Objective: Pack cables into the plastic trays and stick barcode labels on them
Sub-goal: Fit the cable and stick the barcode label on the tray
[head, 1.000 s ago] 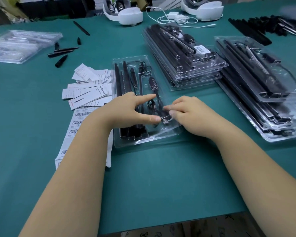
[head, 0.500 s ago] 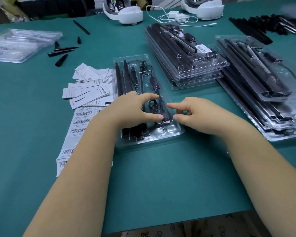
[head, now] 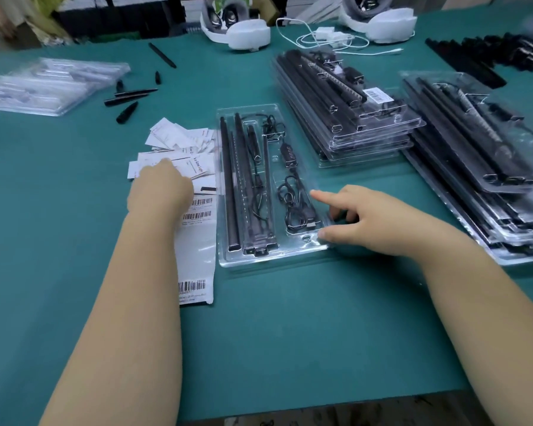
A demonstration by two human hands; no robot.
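I see the clear tray point(head: 302, 252) holding black rods and a coiled cable point(head: 293, 204); my right hand point(head: 363, 219) rests loosely open at its corner, my left hand point(head: 160, 187) reaches over the paper slips point(head: 182, 155), its grip hidden.

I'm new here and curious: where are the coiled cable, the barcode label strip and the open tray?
coiled cable point(head: 293, 207): head view, middle of the coil.
barcode label strip point(head: 197, 256): head view, bare white backing.
open tray point(head: 271, 258): head view, near clear rim.

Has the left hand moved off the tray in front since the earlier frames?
Yes. The left hand has gone left, off the tray, and now rests over the paper slips beside it.
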